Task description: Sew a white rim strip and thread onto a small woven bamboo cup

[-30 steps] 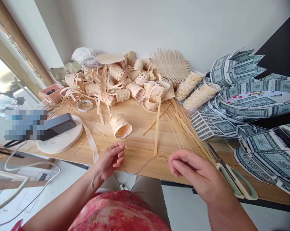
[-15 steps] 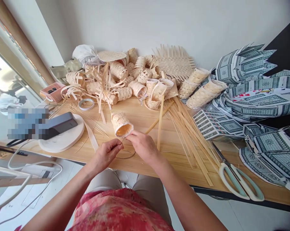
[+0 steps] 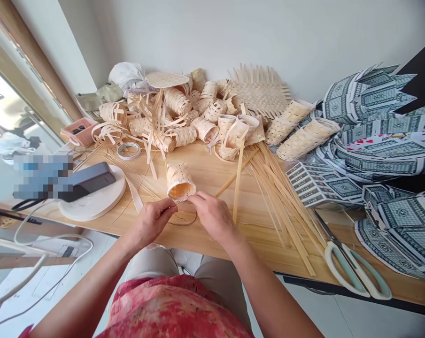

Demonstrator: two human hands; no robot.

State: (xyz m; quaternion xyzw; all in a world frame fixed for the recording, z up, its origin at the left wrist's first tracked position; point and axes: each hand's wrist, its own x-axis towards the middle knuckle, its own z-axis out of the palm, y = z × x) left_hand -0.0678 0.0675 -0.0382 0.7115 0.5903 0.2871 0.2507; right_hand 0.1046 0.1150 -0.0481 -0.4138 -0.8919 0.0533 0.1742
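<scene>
A small woven wood-strip basket (image 3: 179,173) lies on its side on the table, its white-edged open mouth towards me. My right hand (image 3: 214,213) is closed on the lower right of the rim, thumb and fingers pinched together. My left hand (image 3: 156,216) is also closed in a pinch, just left of the rim's lower edge. Its fingertips seem to hold a thin dark cord (image 3: 184,224), which loops over the table between my hands. The exact spot where the cord meets the rim is too small to make out.
Several woven baskets (image 3: 177,101) and loose strips are piled at the back. Flat wood strips (image 3: 286,206) and scissors (image 3: 353,270) lie to the right, beside folded playing-card pieces (image 3: 398,225). A tape roll (image 3: 128,150) and a round white board (image 3: 92,199) are on the left.
The basket has turned so its mouth faces me more squarely. My left hand has come slightly closer to the rim. The whole view has shifted a little.
</scene>
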